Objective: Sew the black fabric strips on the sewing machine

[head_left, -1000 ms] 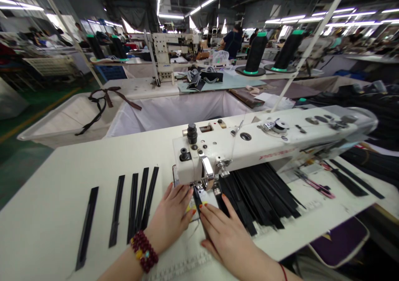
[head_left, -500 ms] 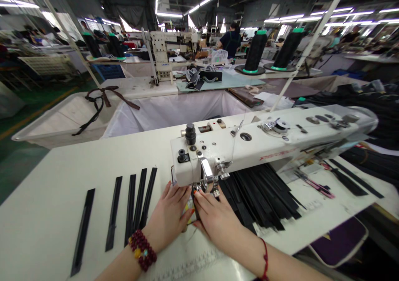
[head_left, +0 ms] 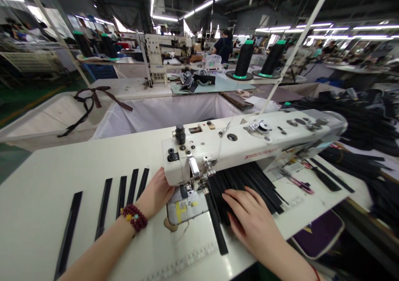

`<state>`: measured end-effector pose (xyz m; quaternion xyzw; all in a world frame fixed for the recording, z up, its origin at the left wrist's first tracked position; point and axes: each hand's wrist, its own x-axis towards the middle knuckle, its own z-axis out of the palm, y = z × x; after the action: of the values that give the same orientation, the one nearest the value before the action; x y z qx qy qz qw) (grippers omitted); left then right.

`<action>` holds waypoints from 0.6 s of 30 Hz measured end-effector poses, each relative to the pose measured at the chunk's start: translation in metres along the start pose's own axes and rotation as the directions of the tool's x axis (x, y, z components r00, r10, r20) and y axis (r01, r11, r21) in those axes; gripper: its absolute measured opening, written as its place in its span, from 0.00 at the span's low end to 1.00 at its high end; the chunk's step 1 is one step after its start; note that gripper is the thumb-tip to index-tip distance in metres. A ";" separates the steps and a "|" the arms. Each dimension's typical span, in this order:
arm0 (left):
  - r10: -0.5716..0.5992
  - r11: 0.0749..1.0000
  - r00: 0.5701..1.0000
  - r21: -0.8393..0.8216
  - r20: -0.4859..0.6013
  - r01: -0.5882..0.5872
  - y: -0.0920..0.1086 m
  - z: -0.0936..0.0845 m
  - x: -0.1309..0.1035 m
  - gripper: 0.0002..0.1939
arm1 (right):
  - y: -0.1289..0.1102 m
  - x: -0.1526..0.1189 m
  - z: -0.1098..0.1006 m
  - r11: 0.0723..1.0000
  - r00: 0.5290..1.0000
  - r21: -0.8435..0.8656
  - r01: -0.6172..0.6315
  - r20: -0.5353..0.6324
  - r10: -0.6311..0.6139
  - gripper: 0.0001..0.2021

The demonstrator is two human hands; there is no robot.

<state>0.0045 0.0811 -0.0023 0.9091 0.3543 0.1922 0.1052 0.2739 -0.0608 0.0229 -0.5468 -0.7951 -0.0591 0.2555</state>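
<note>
My left hand (head_left: pixel 158 191), with a dark red bead bracelet above its wrist, reaches to the far left side of the sewing machine (head_left: pixel 215 148). The machine head hides part of its fingers, so whatever it may hold does not show. Over the pile of black strips (head_left: pixel 246 179) under the machine arm rests my right hand (head_left: pixel 251 216), fingers loosely apart and touching the strips. A single black strip (head_left: pixel 217 223) slants from the presser foot area toward the front. Yellow tape marks the metal needle plate (head_left: pixel 187 208), which now lies uncovered.
Several black strips (head_left: pixel 69 231) lie spaced out on the left of the white table (head_left: pixel 131 264). Pink-handled scissors (head_left: pixel 297 181) are on the right. Behind the table stands a white-lined bin (head_left: pixel 146 110). Black thread cones (head_left: pixel 244 60) rise farther back, near a person (head_left: pixel 222 48).
Both hands have parted from the needle area. My left hand has moved behind the machine head, my right hand onto the strip pile. The view has shifted slightly, sliding the scene left.
</note>
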 end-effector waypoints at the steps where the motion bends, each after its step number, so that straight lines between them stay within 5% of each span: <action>1: 0.021 1.000 1.000 -0.010 0.000 -0.021 -0.001 0.001 0.005 0.12 | 0.002 0.002 0.002 1.000 1.000 -0.010 -0.007 0.023 0.007 0.18; 6: 0.063 0.998 0.995 0.014 0.072 -0.065 -0.002 -0.008 0.002 0.14 | 0.001 0.014 0.026 0.993 0.998 -0.113 0.029 0.058 -0.022 0.16; 12: -0.063 0.945 0.989 0.328 0.130 0.017 -0.017 -0.033 -0.075 0.17 | 0.004 -0.013 -0.008 1.000 0.980 -0.004 -0.008 -0.198 0.007 0.13; 15: -0.047 0.939 0.995 0.345 0.085 0.015 0.004 -0.034 -0.098 0.17 | -0.004 -0.048 -0.019 0.955 0.952 0.255 -0.150 -0.222 0.209 0.13; 18: 0.046 0.966 0.992 0.247 0.116 -0.074 0.046 -0.019 -0.094 0.22 | -0.026 -0.084 0.001 0.884 0.930 0.394 -0.250 -0.157 0.333 0.11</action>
<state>-0.0396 -0.0156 0.0036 0.9346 0.3418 0.0988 0.0027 0.2731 -0.1409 -0.0127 -0.5931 -0.6668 0.0698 0.4458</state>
